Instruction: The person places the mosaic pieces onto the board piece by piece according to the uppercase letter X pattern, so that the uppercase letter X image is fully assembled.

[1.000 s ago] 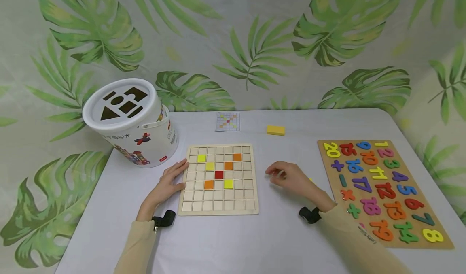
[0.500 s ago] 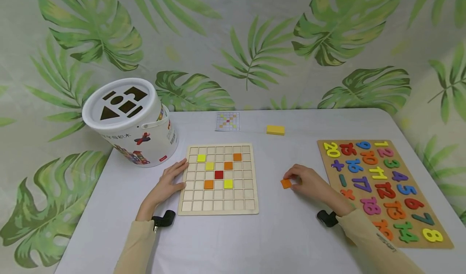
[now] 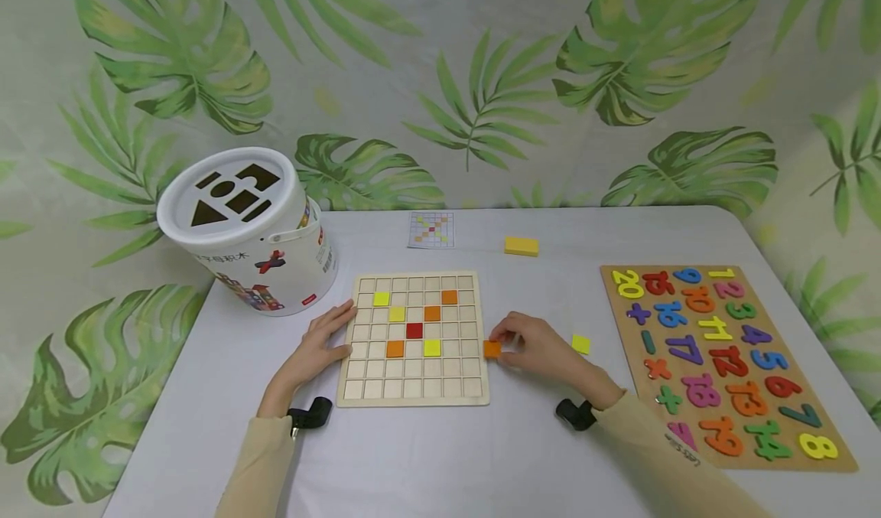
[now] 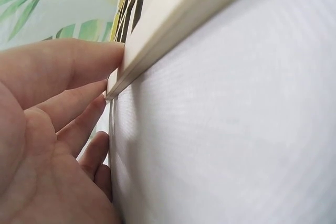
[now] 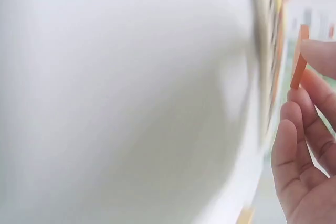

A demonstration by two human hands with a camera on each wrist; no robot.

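Note:
My right hand point(image 3: 540, 350) pinches an orange square tile point(image 3: 492, 349) between thumb and fingers, over the right edge of a wooden grid board point(image 3: 413, 389). In the right wrist view the tile point(image 5: 300, 56) is seen nearly edge-on. The left hand point(image 3: 318, 350) lies at the board's left edge, its extended fingers touching the rim; the left wrist view shows the fingertips against the board's side point(image 4: 157, 35). Set in the grid are several yellow and orange tiles on two crossing diagonals, with a red tile point(image 3: 414, 330) where they meet.
A yellow-green tile point(image 3: 581, 343) lies beside the right forearm. Behind the board are a small pattern card point(image 3: 431, 230) and a yellow block point(image 3: 521, 246). A white bucket point(image 3: 289, 273) with a shape-cut lid stands back left. At right lies a number board point(image 3: 622, 350).
The right hand first drew back right and picked up the orange tile, then carried it left to the board's edge. The yellow-green tile is now uncovered. The left hand stays in place.

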